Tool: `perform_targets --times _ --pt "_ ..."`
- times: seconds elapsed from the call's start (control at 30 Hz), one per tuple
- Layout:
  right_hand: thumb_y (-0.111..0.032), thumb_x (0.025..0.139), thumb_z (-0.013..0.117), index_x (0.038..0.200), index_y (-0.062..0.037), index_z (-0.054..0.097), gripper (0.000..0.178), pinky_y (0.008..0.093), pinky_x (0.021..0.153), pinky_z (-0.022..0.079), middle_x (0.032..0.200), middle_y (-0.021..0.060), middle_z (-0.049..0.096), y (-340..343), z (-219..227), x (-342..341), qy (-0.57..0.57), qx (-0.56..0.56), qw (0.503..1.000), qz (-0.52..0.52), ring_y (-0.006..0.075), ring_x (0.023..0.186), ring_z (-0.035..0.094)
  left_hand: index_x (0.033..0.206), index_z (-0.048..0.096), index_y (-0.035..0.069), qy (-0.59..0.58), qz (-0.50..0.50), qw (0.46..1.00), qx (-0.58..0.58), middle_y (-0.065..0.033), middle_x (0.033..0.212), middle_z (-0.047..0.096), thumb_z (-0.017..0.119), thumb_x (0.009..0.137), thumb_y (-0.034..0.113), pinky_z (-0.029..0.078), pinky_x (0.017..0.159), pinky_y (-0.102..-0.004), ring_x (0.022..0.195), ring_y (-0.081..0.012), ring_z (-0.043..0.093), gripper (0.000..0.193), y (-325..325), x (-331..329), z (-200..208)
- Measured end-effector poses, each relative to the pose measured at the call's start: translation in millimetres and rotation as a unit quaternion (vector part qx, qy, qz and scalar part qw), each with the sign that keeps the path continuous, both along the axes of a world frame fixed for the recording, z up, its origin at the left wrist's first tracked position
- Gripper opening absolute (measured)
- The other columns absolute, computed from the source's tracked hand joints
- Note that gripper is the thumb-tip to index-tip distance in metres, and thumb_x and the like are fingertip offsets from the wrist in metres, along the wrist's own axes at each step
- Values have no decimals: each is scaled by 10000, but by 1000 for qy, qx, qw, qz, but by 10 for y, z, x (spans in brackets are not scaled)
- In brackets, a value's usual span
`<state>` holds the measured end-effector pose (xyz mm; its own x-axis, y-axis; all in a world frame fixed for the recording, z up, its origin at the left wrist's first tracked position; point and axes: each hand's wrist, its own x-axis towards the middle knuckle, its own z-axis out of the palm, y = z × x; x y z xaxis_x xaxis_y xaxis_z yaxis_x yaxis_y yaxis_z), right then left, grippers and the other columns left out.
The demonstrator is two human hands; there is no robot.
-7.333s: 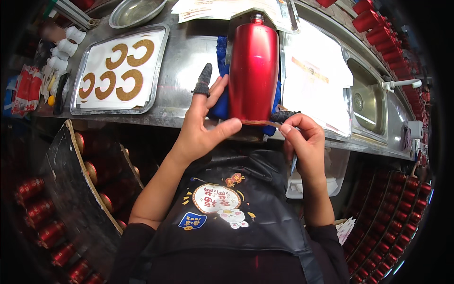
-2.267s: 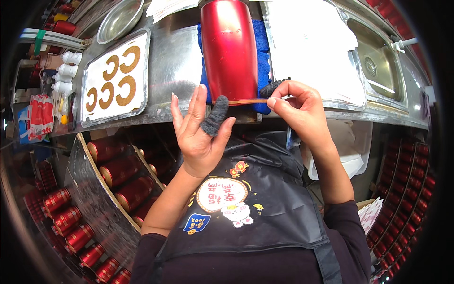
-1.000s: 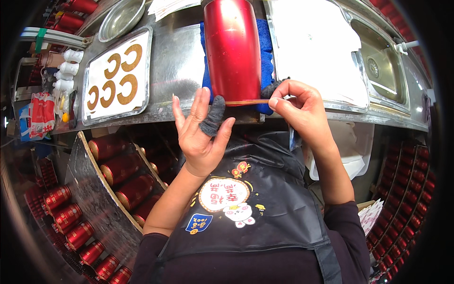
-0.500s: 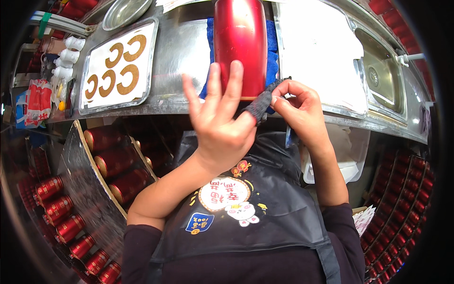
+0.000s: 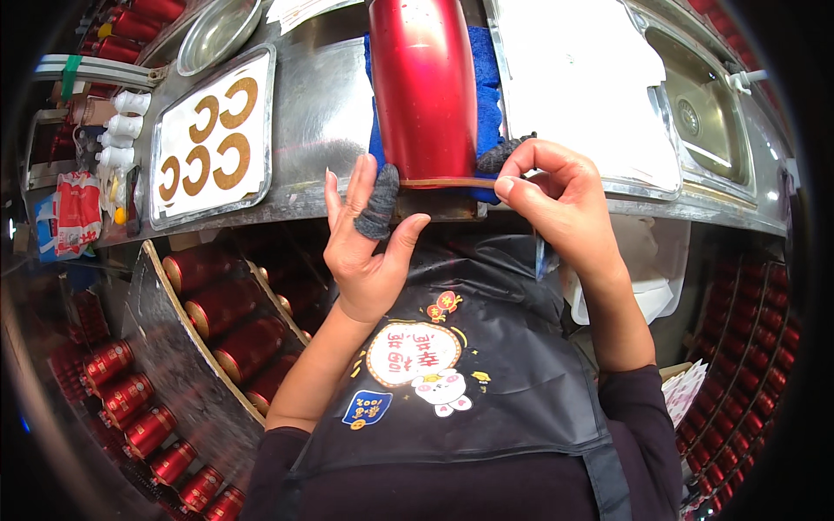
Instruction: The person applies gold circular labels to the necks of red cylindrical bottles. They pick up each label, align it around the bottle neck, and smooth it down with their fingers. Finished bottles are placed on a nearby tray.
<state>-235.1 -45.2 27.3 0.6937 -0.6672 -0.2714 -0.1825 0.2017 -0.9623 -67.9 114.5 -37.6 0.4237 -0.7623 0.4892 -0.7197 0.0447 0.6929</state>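
Hands flanked the near end of a red bottle that lay on its side. On the left, the left hand (image 5: 360, 252) was spread, gripping nothing, the tip of its dark finger cover (image 5: 380, 204) at the bottle's near left corner; whether it pressed there I could not tell. On the right, the right hand (image 5: 560, 195) was closed in a pinch on the free end of a thin brown strip (image 5: 465, 182).

The red bottle (image 5: 426, 87) rested on a blue towel (image 5: 488, 104) at the counter's near edge, its far end out of view.

The work looked partway through. The strip ran along the bottle's near rim from the left corner; its right end stood clear of the bottle, so that stretch seemed left to settle. On the left tray (image 5: 261, 165), 5 gold C-shaped pieces (image 5: 232, 161) lay on white backing, apparently unused.

Against 0.5 s earlier, the left hand had gone from the near end, its covered finger beside the right fingertips, back to the left corner, uncovering most of the strip. The right hand's pinch matched, and the tray held the same 5 pieces.
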Motion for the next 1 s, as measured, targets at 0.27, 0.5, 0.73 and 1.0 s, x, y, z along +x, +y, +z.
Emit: perform_targets --times 0.27,0.5,0.73,1.0 --pt "-82 883 696 834 -36 630 94 166 529 312 733 -74 565 -15 10 -33 11 -29 1000 -5 -27 617 445 1099 729 -38 -39 5 999 4 -209 1349 640 822 805 65 173 1190 -637 1258 -369 620 325 -17 16 -22" --pt "-81 888 693 840 -27 635 93 165 569 332 769 -61 582 -49 -125 -17 1 -15 1000 -5 -20 663 457 1091 734 -40 -77 -8 997 6 -231 1355 628 810 777 13 199 1190 -624 1242 -377 629 327 -47 21 36" --pt "-74 894 689 847 -25 641 83 165 585 355 786 -53 594 -73 -170 -19 2 -12 1000 1 -17 680 473 1165 731 9 -155 -12 988 5 -273 1381 595 806 774 22 171 1196 -607 1236 -378 632 398 -105 -12 144" --pt "-54 890 683 848 -19 644 68 157 585 362 800 -53 604 -54 -235 39 -7 -14 1000 -4 -22 688 485 1067 796 149 -231 -8 972 31 -282 1473 510 821 689 59 165 1192 -613 1329 -438 542 390 -254 -69 331"
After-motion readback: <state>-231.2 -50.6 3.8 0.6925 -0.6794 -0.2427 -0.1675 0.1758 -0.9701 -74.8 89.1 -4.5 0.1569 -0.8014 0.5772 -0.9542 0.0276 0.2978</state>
